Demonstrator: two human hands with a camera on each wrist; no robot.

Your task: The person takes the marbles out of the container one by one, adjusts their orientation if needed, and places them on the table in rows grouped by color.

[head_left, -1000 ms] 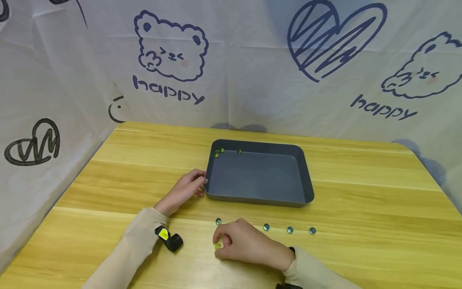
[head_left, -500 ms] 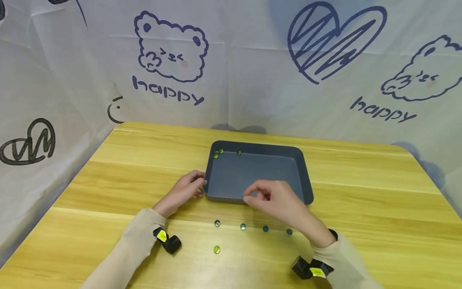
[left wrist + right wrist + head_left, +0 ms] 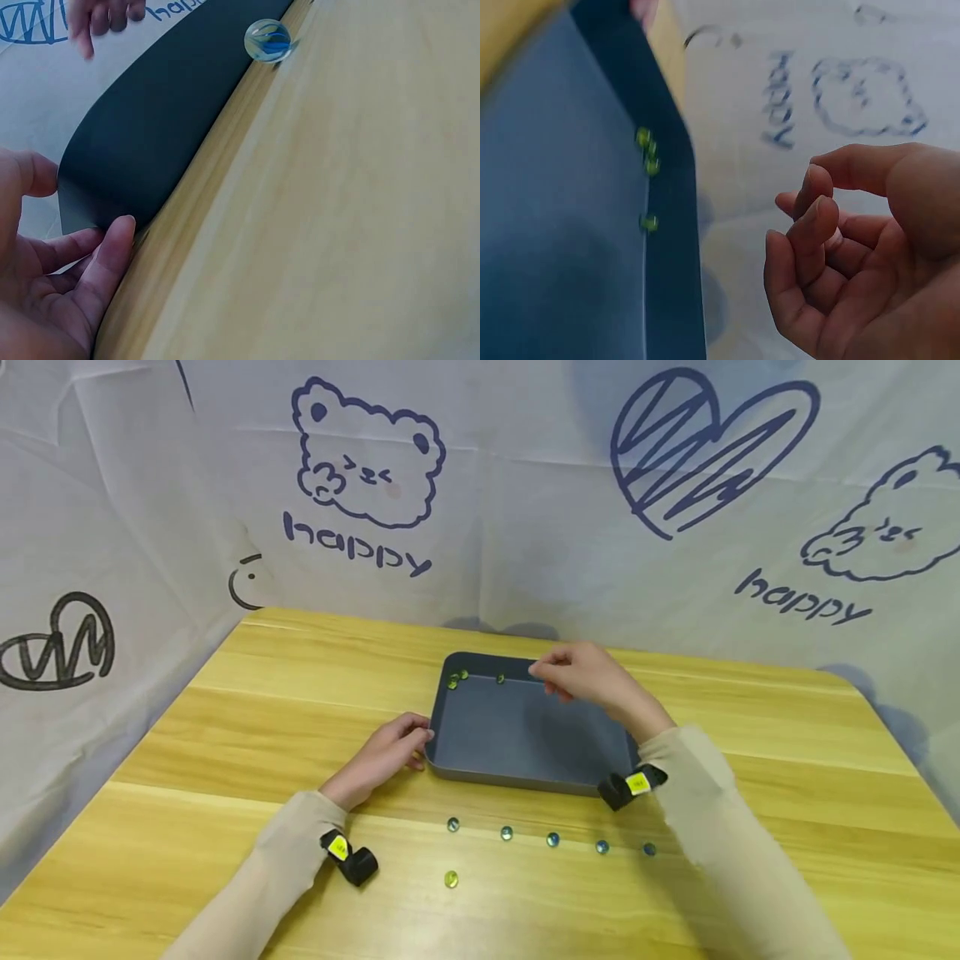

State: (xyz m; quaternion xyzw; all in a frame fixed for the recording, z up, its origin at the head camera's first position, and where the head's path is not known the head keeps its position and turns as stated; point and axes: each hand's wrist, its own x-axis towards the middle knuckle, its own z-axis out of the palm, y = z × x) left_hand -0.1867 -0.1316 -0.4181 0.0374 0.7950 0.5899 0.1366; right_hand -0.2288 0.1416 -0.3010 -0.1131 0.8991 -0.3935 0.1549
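Observation:
My left hand (image 3: pixel 384 753) holds the left side of a dark grey rectangular tray (image 3: pixel 487 727). In the left wrist view its fingers (image 3: pixel 109 255) lie against the tray's outer wall and another fingertip reaches the rim. My right hand (image 3: pixel 585 675) is over the tray's back right part, fingers loosely curled, and I see nothing between them. Several yellow-green glass marbles (image 3: pixel 452 683) lie at the tray's back left, one marble (image 3: pixel 500 678) apart from the others. On the table in front, a row of blue marbles (image 3: pixel 507 832) lies behind a single yellow marble (image 3: pixel 451 879).
The tray stands on a wood-grain table (image 3: pixel 262 710). White cloth (image 3: pixel 525 527) with drawn bears and hearts hangs behind and to the left. A black wrist camera (image 3: pixel 358 864) is strapped on my left sleeve and another camera (image 3: pixel 617 792) on my right.
My right hand has let go of the yellow marble on the table, then moved up and right over the tray toward its back. The left hand stays at the tray's side.

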